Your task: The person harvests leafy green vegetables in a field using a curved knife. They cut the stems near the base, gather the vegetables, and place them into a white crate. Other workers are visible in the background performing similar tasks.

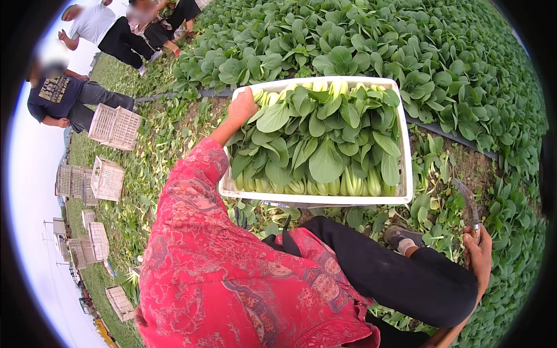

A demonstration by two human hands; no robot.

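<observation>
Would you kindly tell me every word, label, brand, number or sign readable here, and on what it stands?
Navy short-sleeved shirt at upper left: tan block lettering, not copied here.
White rectangular plastic crate of leafy greens: no readable text.
Pale slatted plastic crates: any text too small.

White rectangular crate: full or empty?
Full: green leafy vegetables with pale stalks cover the white rectangular crate from wall to wall. Lower layers are hidden.

Open lane between the white rectangular plastic crate [407, 156] and the curved metal sickle [470, 203]! A bent, black-trousered leg [394, 272] blocks the near side
</observation>
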